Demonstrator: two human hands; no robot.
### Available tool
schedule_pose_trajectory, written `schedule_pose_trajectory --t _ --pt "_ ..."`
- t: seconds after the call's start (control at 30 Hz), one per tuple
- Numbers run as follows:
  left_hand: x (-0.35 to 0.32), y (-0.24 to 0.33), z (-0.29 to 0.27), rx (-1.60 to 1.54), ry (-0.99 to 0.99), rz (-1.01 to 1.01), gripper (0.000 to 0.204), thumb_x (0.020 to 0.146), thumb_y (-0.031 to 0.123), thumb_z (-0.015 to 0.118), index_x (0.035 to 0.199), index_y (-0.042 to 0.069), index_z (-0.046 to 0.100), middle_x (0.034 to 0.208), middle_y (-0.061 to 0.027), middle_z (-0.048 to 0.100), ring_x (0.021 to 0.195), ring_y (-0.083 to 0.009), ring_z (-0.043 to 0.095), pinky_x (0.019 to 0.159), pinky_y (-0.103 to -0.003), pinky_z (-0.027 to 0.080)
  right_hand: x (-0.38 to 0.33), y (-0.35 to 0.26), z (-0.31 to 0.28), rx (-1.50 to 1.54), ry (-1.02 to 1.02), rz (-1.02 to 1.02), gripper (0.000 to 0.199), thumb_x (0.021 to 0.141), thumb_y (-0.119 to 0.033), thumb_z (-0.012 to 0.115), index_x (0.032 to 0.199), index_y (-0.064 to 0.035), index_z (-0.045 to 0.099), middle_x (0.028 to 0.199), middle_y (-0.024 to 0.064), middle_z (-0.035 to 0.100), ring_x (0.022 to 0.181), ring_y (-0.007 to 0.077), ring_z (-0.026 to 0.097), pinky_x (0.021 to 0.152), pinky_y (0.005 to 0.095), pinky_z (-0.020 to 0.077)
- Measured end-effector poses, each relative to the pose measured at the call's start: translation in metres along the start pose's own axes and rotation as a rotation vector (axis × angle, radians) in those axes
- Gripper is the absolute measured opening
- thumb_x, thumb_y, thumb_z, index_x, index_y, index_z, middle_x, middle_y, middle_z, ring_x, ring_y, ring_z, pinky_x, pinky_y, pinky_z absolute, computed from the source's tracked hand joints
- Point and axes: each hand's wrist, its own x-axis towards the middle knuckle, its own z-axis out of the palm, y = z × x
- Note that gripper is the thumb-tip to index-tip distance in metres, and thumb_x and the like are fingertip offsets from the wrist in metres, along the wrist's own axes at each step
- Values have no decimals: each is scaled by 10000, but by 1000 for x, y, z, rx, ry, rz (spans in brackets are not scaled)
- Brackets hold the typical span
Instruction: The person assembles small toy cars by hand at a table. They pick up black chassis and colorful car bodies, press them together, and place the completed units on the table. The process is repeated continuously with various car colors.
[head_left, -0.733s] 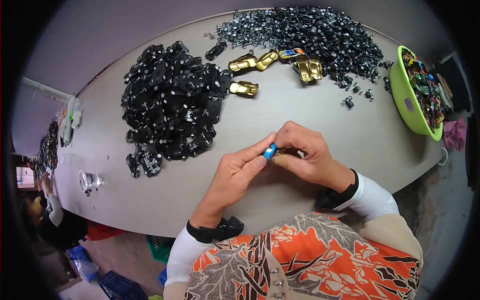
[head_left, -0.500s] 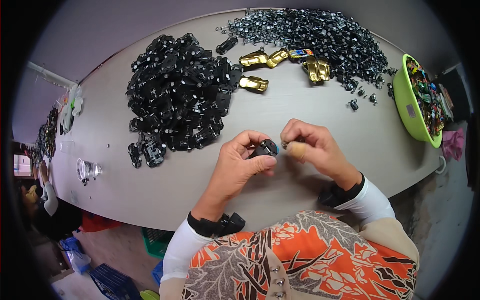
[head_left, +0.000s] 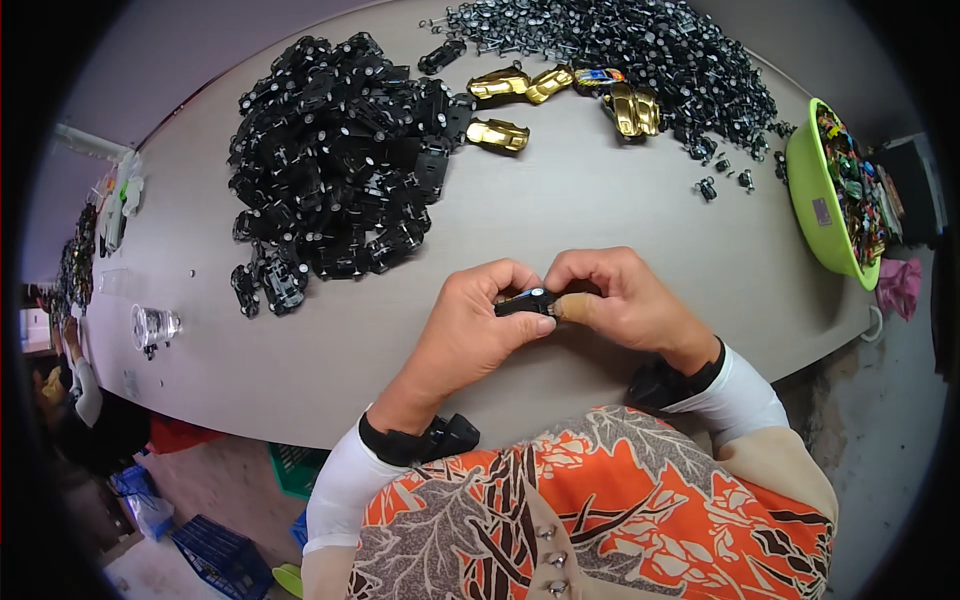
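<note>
Toy car [head_left: 518, 303] in left hand [head_left: 465, 325], label [head_left: 822, 212] on green basin [head_left: 805, 175] seemingly illegible

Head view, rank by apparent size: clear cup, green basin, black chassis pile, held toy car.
1. Black chassis pile
2. Green basin
3. Clear cup, held toy car: order unsure, fingers hide part of the car

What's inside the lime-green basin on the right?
The lime-green basin holds a heap of small multicoloured pieces, too small to identify singly. Its floor and the heap's lower layers can't be seen, covered by the wall and top pieces.
</note>
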Motion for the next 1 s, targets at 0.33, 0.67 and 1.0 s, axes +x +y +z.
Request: schedule_pose_trajectory --t 0.33,0.67,1.0 --pt "0 7 1 -218 111 -81 318 714 -31 621 1014 12 524 777 -26 564 618 -62 500 532 -192 421 2 3 -1 89 58 -8 54 794 7 569 844 -11 559 721 -44 524 652 26 441 579 197 378" --pt "1 -1 -8 -511 126 -57 189 821 85 587 980 11 517 853 -111 612 726 -128 609 551 -251 501 -2 -2 -5 110 71 -20 51 823 -60 571 865 -41 549 697 -57 501 575 3 421 505 174 346" --pt "-9 10 -3 -269 -76 -167 155 815 73 557 951 1 565 738 -88 617 532 -79 551 422 -170 399 -7 -12 -6 284 -55 19 105 830 -117 625 875 -47 560 737 -30 539 564 18 453 478 171 355"
